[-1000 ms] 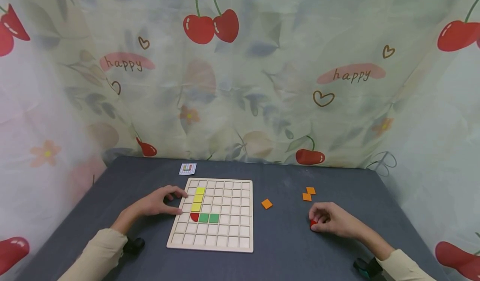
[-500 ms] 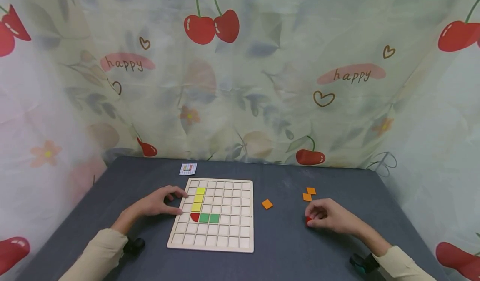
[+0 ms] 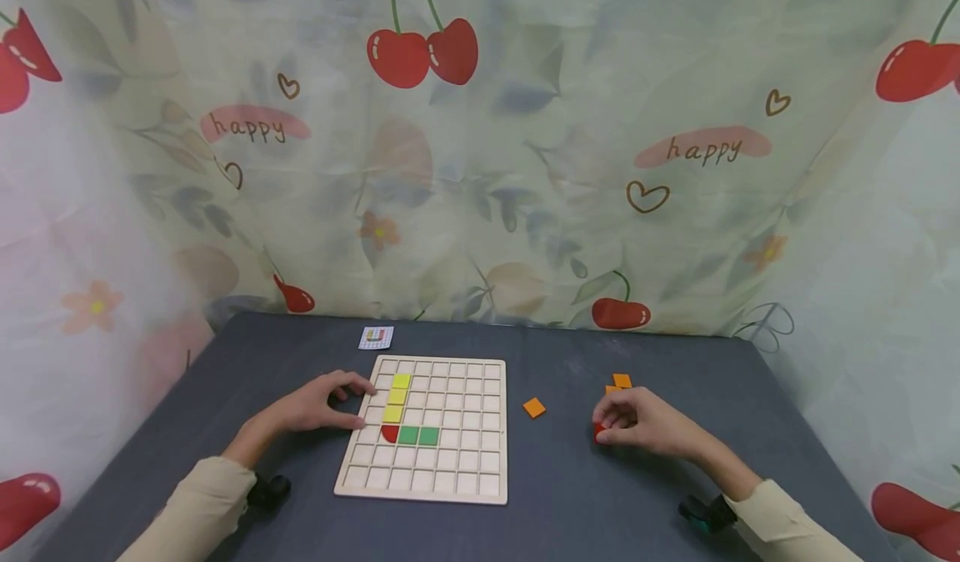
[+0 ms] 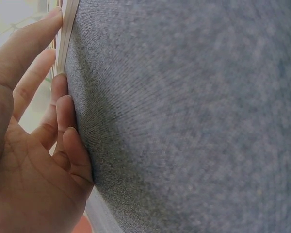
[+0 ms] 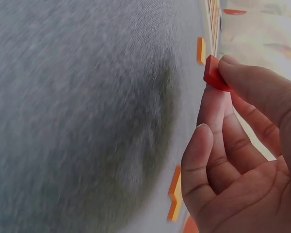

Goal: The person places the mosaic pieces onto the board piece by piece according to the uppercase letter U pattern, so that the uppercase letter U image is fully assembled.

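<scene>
My right hand [image 3: 647, 420] pinches a small red tile [image 5: 212, 73] between thumb and fingertip, above the dark cloth right of the board. My left hand [image 3: 318, 399] rests with thumb and fingertips against the left edge of a pale wooden grid board [image 3: 467, 466], fingers loosely bent. Set in the grid are a column of yellow tiles [image 3: 395, 397], a red tile with a rounded corner [image 3: 390, 434] below them, and two green tiles [image 3: 417, 436] to its right. The held tile is partly covered by my fingers in the head view.
One orange tile [image 3: 534, 408] lies just right of the board. Two more orange tiles [image 3: 622, 380] sit behind my right hand, one partly hidden. A small patterned card [image 3: 376, 338] lies beyond the board on the dark tablecloth [image 3: 555, 495]. A printed curtain [image 3: 495, 170] stands behind.
My right hand has moved left and slightly away from me with the red tile, now partly covering one orange tile. My left hand and the board have stayed put.
</scene>
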A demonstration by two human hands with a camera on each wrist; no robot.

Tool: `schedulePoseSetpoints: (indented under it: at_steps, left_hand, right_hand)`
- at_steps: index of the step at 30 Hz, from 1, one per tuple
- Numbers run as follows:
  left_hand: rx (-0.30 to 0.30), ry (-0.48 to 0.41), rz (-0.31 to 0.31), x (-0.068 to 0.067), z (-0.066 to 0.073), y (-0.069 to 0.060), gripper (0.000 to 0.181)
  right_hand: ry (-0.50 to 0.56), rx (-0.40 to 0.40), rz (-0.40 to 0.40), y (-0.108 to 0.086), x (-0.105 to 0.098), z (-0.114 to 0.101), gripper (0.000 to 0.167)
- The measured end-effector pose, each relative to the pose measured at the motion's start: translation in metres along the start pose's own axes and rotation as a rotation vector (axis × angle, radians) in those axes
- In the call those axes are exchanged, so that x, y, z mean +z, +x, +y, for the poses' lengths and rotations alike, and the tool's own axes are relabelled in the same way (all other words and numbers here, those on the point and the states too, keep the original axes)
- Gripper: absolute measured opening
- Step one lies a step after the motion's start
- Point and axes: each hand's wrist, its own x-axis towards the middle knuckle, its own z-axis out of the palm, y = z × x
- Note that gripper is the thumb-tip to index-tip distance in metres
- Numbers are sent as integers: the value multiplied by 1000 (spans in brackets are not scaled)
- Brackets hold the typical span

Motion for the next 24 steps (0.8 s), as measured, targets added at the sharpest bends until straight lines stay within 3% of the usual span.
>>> schedulePoseSetpoints:
  at_steps: [17, 24]
  left_hand:
    - [20, -13, -4, 0, 0, 2, 47]
    - [26, -9, -2, -1, 1, 2, 47]
  right_hand:
    - [32, -15, -41, 33, 25, -14, 20]
    - [66, -63, -67, 44, 34, -19, 19]
